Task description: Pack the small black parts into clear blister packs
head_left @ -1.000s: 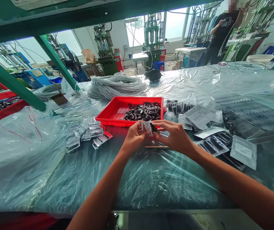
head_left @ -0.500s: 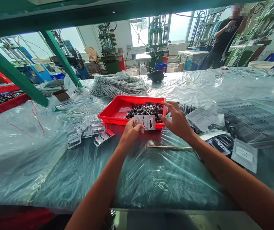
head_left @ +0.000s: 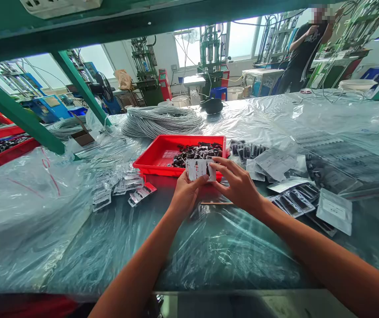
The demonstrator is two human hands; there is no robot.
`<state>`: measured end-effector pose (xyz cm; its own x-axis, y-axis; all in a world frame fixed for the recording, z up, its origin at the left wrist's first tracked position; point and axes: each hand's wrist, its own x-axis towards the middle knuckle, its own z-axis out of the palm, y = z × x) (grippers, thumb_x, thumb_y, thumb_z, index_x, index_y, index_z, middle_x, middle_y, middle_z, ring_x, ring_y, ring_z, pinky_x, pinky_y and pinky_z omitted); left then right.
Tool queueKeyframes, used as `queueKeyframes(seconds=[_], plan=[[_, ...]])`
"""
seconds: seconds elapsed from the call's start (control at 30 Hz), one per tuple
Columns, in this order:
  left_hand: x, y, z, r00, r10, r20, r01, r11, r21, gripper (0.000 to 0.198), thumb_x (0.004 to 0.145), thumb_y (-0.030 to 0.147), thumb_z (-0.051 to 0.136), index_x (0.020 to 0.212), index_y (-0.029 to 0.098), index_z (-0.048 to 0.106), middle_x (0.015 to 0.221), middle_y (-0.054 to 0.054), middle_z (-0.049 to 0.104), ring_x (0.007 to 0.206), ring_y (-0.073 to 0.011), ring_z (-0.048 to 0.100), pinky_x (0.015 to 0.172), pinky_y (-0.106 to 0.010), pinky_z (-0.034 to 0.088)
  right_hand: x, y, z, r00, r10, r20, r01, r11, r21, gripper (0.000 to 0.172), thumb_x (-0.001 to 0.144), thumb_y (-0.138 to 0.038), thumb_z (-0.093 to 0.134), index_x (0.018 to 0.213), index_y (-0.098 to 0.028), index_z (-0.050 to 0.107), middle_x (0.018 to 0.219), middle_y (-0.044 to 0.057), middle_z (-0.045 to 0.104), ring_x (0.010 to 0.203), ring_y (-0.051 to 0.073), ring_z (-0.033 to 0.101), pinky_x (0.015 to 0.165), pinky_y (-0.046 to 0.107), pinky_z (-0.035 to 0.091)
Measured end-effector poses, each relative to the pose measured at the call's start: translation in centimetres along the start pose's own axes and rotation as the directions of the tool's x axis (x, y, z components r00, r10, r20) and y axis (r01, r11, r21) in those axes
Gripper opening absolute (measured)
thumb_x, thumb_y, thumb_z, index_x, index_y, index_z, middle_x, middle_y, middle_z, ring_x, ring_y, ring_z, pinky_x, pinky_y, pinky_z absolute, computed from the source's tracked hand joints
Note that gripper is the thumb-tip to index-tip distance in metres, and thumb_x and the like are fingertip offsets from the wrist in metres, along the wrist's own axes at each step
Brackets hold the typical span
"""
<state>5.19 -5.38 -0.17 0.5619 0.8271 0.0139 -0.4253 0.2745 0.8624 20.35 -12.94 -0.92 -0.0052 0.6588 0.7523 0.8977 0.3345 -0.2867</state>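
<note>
- The left hand (head_left: 184, 193) grips a small packet (head_left: 195, 170) by its near left part, thumb across its face.
- The right hand (head_left: 239, 183) has its fingers bent and a little apart at the packet's right edge; whether they pinch it I cannot tell.
- The packet is raised in front of the near right part of a red tray (head_left: 159, 157), which holds black parts (head_left: 196, 151) mostly toward its right.
- A thin stick (head_left: 216, 203) lies on the near side, below the hands.
- Similar small packets (head_left: 123, 179) lie left of the tray; larger flat packets (head_left: 293, 202) lie to the right.
- A wire coil (head_left: 163, 122) rests on the far side.
</note>
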Motion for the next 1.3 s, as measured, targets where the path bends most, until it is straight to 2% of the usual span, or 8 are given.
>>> queueKeyframes(seconds=[0.2,0.5,0.67,0.8,1.0,1.1,1.2,1.3], plan=[[0.0,0.2,-0.4,0.998,0.03,-0.048,-0.028,0.999,0.026,0.046,0.054,0.02,0.09,0.093,0.019,0.067,0.09,-0.001,0.075,0.082,-0.0163,0.07,0.078,-0.029,0.054,-0.2,-1.2,0.5,0.999,0.031,0.028,-0.034,0.993,0.113,0.05,0.088,-0.028,0.068,0.135,-0.016,0.052,0.143,0.018,0.055,0.13,0.03,0.055,0.105,0.049,0.052],[-0.4,1.1,-0.6,0.997,0.051,0.052,-0.06,0.98,0.188,0.035,0.061,0.022,0.088,0.091,0.018,0.07,0.088,-0.002,0.074,0.078,-0.0159,0.068,0.075,-0.028,0.055,-0.1,-1.4,0.4,0.987,0.162,0.011,-0.159,0.945,0.288,0.036,0.085,-0.024,0.071,0.12,-0.02,0.062,0.134,0.012,0.064,0.116,0.027,0.066,0.096,0.043,0.059],[0.0,1.7,-1.0,0.993,0.106,0.061,-0.121,0.922,0.368,0.04,0.059,0.026,0.089,0.091,0.016,0.068,0.086,-0.004,0.074,0.077,-0.0181,0.069,0.075,-0.031,0.055,-0.4,-1.4,-0.1,0.988,0.153,-0.019,-0.147,0.972,0.184,0.028,0.085,-0.02,0.063,0.112,-0.018,0.067,0.126,0.012,0.069,0.109,0.029,0.07,0.093,0.044,0.059],[0.8,2.4,-1.8,0.959,0.276,-0.059,-0.218,0.857,0.468,0.042,0.059,0.025,0.089,0.092,0.017,0.065,0.085,-0.003,0.073,0.08,-0.0197,0.07,0.078,-0.031,0.055,0.8,-0.5,-0.1,0.977,0.199,-0.077,-0.191,0.977,0.098,0.02,0.087,-0.02,0.056,0.103,-0.02,0.068,0.116,0.008,0.074,0.092,0.026,0.075,0.084,0.042,0.061],[1.6,2.9,-2.8,0.926,0.348,-0.147,-0.227,0.823,0.521,0.046,0.061,0.027,0.087,0.098,0.018,0.06,0.092,-0.005,0.073,0.087,-0.0224,0.071,0.082,-0.033,0.054,3.2,2.1,-0.9,0.972,0.225,-0.073,-0.226,0.974,0.0,0.04,0.087,-0.019,0.059,0.126,-0.014,0.058,0.125,0.018,0.064,0.115,0.031,0.062,0.094,0.048,0.053],[1.7,3.4,-3.0,0.908,0.386,-0.164,-0.232,0.787,0.572,0.044,0.062,0.032,0.085,0.095,0.019,0.058,0.09,-0.005,0.071,0.083,-0.0214,0.07,0.079,-0.032,0.053,2.0,2.4,-2.6,0.981,0.114,0.156,-0.123,0.991,0.049,0.012,0.089,-0.023,0.06,0.098,-0.019,0.067,0.096,0.008,0.069,0.087,0.022,0.067,0.079,0.037,0.056],[2.0,4.4,-4.0,0.848,0.492,-0.197,-0.271,0.722,0.636,0.039,0.07,0.038,0.079,0.095,0.02,0.056,0.092,-0.004,0.069,0.079,-0.0195,0.068,0.076,-0.031,0.052,-0.2,1.9,-3.2,0.84,-0.077,0.537,0.014,0.993,0.121,0.004,0.083,-0.024,0.069,0.085,-0.022,0.067,0.086,0.003,0.068,0.073,0.018,0.066,0.067,0.03,0.055],[2.6,6.0,-6.8,0.705,0.659,-0.262,-0.28,0.599,0.75,0.032,0.078,0.037,0.071,0.097,0.019,0.053,0.093,-0.004,0.065,0.081,-0.0197,0.064,0.078,-0.034,0.05,-1.6,1.2,-2.3,0.736,-0.089,0.671,0.108,0.994,0.013,0.014,0.076,-0.01,0.068,0.083,-0.021,0.066,0.084,0.004,0.069,0.073,0.019,0.065,0.062,0.03,0.052]])
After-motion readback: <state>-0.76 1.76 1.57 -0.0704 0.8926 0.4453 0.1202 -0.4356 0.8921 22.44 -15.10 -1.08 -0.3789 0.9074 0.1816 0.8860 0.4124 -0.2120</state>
